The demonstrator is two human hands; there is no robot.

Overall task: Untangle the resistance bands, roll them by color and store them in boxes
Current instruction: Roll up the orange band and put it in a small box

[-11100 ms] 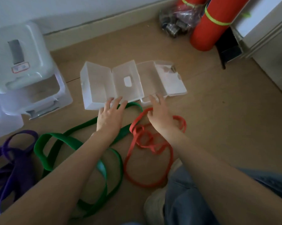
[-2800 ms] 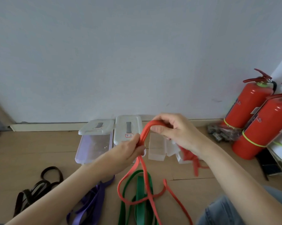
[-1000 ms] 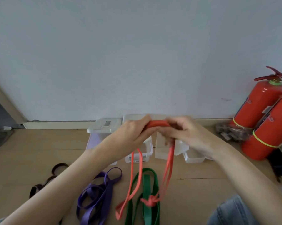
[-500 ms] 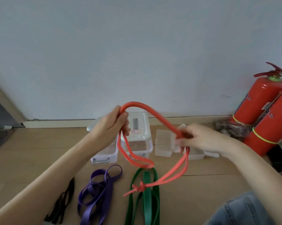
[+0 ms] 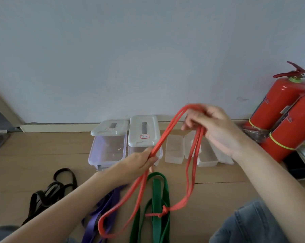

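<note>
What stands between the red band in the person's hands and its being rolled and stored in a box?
A knot low in the red band, which both the left hand and right hand hold. No object blocks the boxes.

Red band [image 5: 165,139], green band [image 5: 157,199], purple band [image 5: 102,211], black band [image 5: 48,192], red extinguishers [image 5: 278,106].

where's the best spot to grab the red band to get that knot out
Pinch the small knot itself, hanging low in the red band above the green band. Come from the right with the right hand: its strands run straight down to the knot, which hangs free in the air.
</note>
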